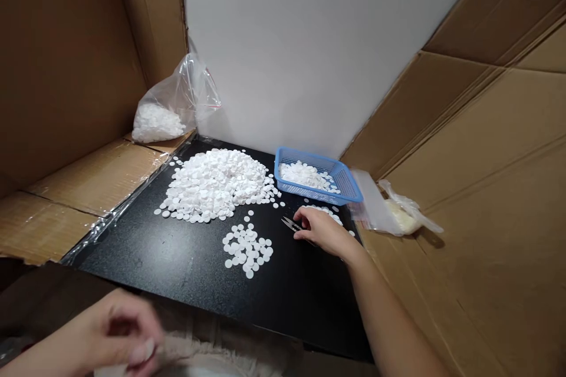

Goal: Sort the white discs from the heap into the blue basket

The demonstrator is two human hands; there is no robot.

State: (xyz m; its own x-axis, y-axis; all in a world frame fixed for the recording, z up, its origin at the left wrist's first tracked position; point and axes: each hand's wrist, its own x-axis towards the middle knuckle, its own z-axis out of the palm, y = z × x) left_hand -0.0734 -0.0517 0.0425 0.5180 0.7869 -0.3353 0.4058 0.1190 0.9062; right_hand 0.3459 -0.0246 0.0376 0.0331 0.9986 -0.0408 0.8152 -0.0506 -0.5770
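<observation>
My right hand (pixel 325 232) has its thumb and fingers closed around small thread snips (pixel 289 224), low over the black tabletop (pixel 186 262). The blades point left and part of the snips is hidden by the hand. Just behind that hand lies a small patch of white discs (pixel 333 215). Below the table's front edge, my left hand (pixel 119 330) is slightly blurred and pinches a small white disc (pixel 149 347) at its fingertips. A big heap of white round discs (pixel 216 182) covers the back left of the tabletop, and a smaller loose group (pixel 248 250) lies in front of it.
At the back right stands a blue plastic basket (pixel 354 188) with white discs inside. A clear bag (pixel 163 109) with white pieces rests on cardboard at the left. Another bag (pixel 404 215) with yellowish contents lies at the right. Cardboard walls (pixel 499 147) flank both sides.
</observation>
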